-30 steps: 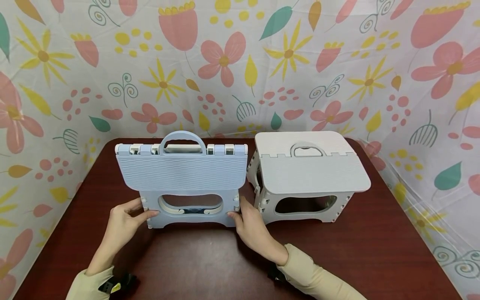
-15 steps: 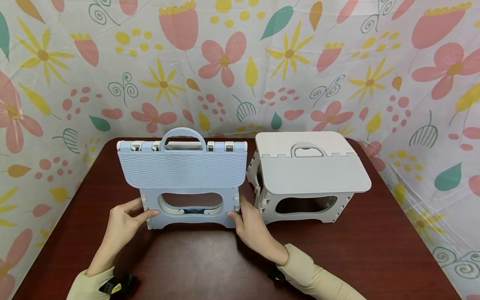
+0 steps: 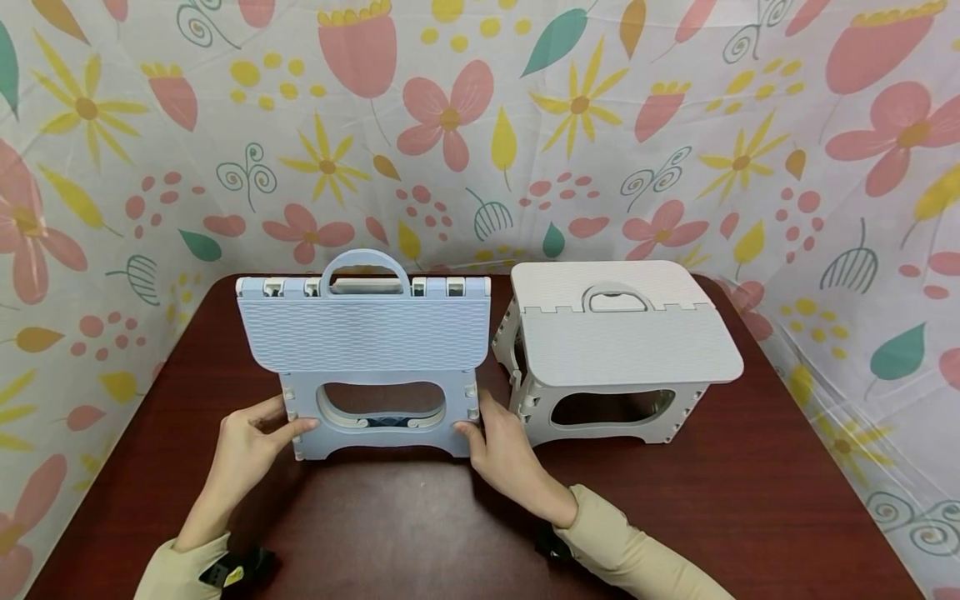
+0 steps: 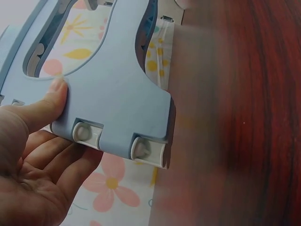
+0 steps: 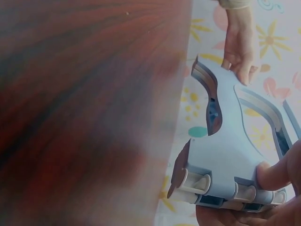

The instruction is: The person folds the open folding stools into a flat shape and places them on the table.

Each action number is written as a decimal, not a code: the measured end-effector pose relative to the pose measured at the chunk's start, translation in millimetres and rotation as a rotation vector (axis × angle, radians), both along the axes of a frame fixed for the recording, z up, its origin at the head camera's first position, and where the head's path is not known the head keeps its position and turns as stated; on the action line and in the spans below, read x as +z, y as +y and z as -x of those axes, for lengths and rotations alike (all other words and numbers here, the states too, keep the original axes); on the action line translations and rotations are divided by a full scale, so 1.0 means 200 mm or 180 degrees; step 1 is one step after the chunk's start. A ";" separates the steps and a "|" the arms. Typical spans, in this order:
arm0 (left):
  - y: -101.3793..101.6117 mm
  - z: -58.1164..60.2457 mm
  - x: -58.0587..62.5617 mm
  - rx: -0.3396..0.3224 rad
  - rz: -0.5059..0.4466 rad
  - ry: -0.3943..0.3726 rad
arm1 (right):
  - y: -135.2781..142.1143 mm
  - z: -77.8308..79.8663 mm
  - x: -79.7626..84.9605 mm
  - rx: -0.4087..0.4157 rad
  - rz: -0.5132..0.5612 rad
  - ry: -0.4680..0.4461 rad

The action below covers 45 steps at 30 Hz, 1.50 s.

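A light blue folding stool [image 3: 367,333] stands partly folded on the dark red table, its seat halves bent down from the hinge line and its arched handle pointing up. My left hand [image 3: 247,446] pinches the left edge of its leg panel, thumb on the front face and fingers behind. At the opposite edge my right hand [image 3: 506,454] grips the panel the same way. In the left wrist view the thumb presses the blue panel [image 4: 117,89] near the oval cutout. The right wrist view shows white hinge pieces [image 5: 195,181] along the panel's edge, beside my right fingers.
Just right of the blue stool, a white folding stool [image 3: 615,346] stands unfolded with its top flat, close to my right hand. Behind the wooden table [image 3: 420,525] hangs a flower-printed cloth [image 3: 480,125].
The blue stool's seat and handle have risen slightly, and the seat looks a little narrower. Both hands keep their grip in nearly the same spots. The white stool stays put.
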<state>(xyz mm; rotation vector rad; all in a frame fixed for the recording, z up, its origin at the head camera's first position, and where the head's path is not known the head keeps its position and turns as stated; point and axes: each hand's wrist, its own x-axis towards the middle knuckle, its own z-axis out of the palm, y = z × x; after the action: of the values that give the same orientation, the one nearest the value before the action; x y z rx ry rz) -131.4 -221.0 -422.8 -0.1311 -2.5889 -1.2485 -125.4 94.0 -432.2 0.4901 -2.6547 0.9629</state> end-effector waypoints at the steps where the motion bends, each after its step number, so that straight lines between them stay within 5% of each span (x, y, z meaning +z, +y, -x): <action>1: 0.00 0.00 0.00 0.0005 0.0005 -0.0002 | 0.00 0.00 0.00 0.0002 -0.0004 0.0014; 30: 0.01 0.01 -0.02 -0.0038 -0.0084 -0.0029 | 0.00 0.01 0.02 -0.0017 -0.0029 0.0007; 45: -0.01 0.01 -0.02 0.0011 0.0008 -0.0283 | -0.01 0.02 0.00 -0.0100 -0.0148 0.0109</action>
<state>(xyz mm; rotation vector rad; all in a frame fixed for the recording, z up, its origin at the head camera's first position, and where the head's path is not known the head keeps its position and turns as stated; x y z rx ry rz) -132.6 -223.5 -426.4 -0.0733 -2.6647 -1.2775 -128.4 91.2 -431.4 0.4694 -2.6513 0.8777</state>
